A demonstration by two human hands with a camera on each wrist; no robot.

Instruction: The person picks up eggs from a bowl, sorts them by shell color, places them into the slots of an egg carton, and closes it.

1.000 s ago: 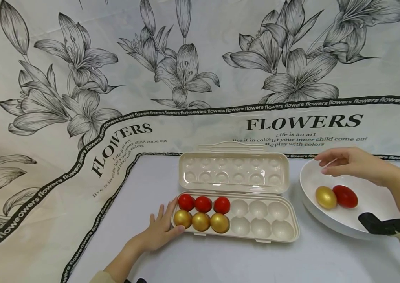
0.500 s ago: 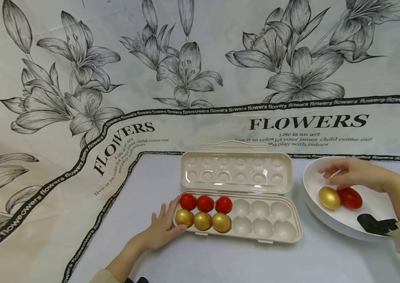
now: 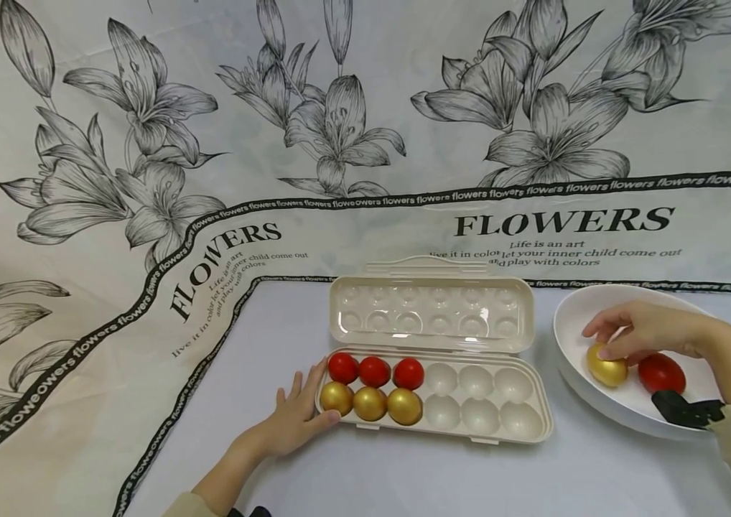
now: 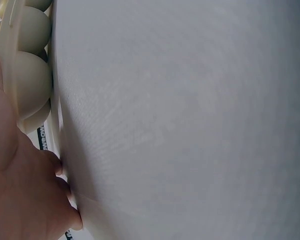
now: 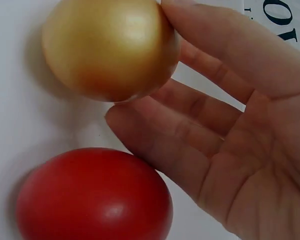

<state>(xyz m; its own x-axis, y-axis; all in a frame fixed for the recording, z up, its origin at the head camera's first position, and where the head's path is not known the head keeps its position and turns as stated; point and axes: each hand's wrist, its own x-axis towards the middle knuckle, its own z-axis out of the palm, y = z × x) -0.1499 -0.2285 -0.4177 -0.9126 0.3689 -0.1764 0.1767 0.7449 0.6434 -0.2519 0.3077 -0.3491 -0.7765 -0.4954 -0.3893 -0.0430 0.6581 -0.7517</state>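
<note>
White tabletop, going left to right. The left hand hasn't really budged over the last second: fingers spread and relaxed against the left end of the egg carton, thumb at its near edge, not gripping it. Just steadying it, I'd guess. The lid is tipped back on the far side. Three red eggs sit in the left cups of the far row, three gold eggs in the near row, same as a moment ago, and the six cups to the right are bare.

The action's all in the white bowl. The right hand was hovering over it a second ago; now it's down inside, thumb and fingers curled round the loose gold egg. Can't tell how firm that grasp is, or if the egg's off the bottom. The loose red egg looked right up against it before and now sits apart, further right and nearer. Imo that gap makes the gold one way easier to get fingers around, so I'd call it the start of a pick-up.
</note>
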